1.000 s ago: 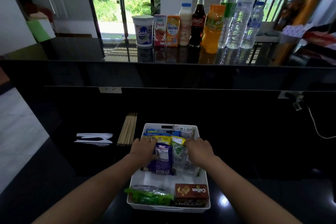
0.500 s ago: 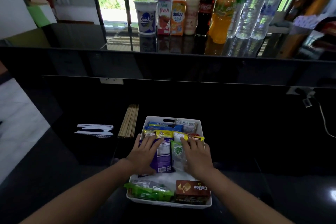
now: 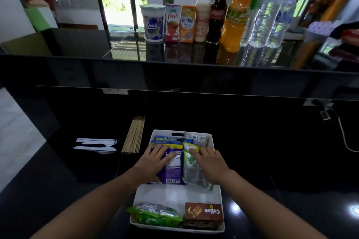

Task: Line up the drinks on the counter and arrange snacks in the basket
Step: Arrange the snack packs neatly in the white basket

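– Counter (image 3: 272,161) first: what does it carry?
– It's black and glossy. Along its raised far edge the row of drinks (image 3: 216,19) stands side by side, from the cup to the water bottles. I'd judge that half done. The white basket (image 3: 178,194) sits at the near edge, in the middle.
– And the hands?
– A second ago both were curled over the packet tops. Now the left hand (image 3: 153,161) lies flat, fingers spread, on the purple packet (image 3: 172,169). The right hand (image 3: 211,161) lies flat on the green-and-white packet (image 3: 191,167). Neither grips anything.
– Meaning?
– The two packets lie side by side, their tops overlapping the blue packets (image 3: 167,138) at the basket's far end. Probably only tidying remains.
– Smaller things?
– A green packet (image 3: 155,213) and a brown Collon box (image 3: 204,212) lie along the near wall. The basket floor between them and the hands is bare.
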